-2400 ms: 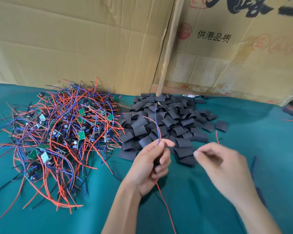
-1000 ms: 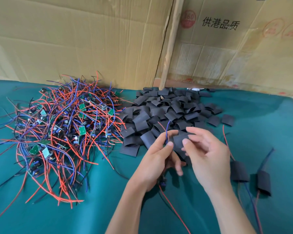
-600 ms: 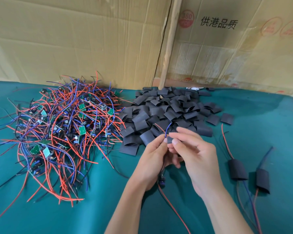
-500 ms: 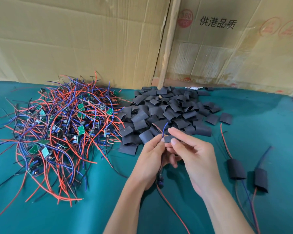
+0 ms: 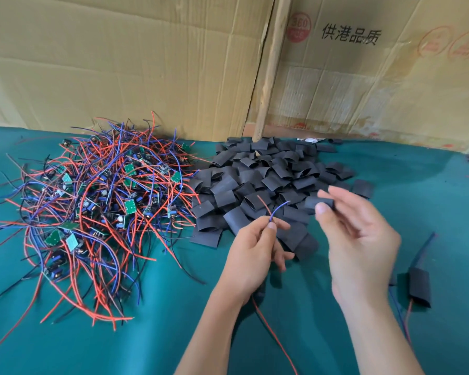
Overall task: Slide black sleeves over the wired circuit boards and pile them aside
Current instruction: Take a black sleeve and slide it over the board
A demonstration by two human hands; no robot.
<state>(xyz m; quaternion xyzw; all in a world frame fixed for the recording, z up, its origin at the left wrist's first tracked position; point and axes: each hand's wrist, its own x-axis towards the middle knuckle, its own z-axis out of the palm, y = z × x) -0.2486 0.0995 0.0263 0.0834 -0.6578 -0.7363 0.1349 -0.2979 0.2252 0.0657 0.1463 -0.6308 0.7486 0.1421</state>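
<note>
Now holding up, near the middle of the view, a left hand [image 5: 255, 253] with thumb and forefinger pinched together on a pair of thin wires [image 5: 274, 211], one red and one blue, the remaining fingers curled loosely beneath. Raised just to the right, and a little blurred, a right hand [image 5: 360, 247] with palm turned inward, thumb and forefingers nipping a single black sleeve [image 5: 318, 203] at its near end, the other fingers relaxed and slightly spread. Hands apart, sleeve not touching the wires. Wire tips fanned upward and away from the body, blue leaning right toward the sleeve, red leaning left; another red lead trailing down from under the left palm toward the lower edge of view; board itself hidden in the palm. Sleeve lying roughly level, long axis running left to right. Beneath everything, a teal cloth-covered table [image 5: 119, 345]. Far left, a tangled heap of wired circuit boards [image 5: 98, 207], red, blue and black leads with small green boards showing through. Centre back, a loose pile of flat black sleeves [image 5: 268, 174]. Far right, a finished sleeved board [image 5: 419, 288] lying on the cloth, long axis near to far, wires out both ends. Behind, creased cardboard sheets [image 5: 119, 63] standing along the table's far edge, printed with red stamps and dark characters.
</note>
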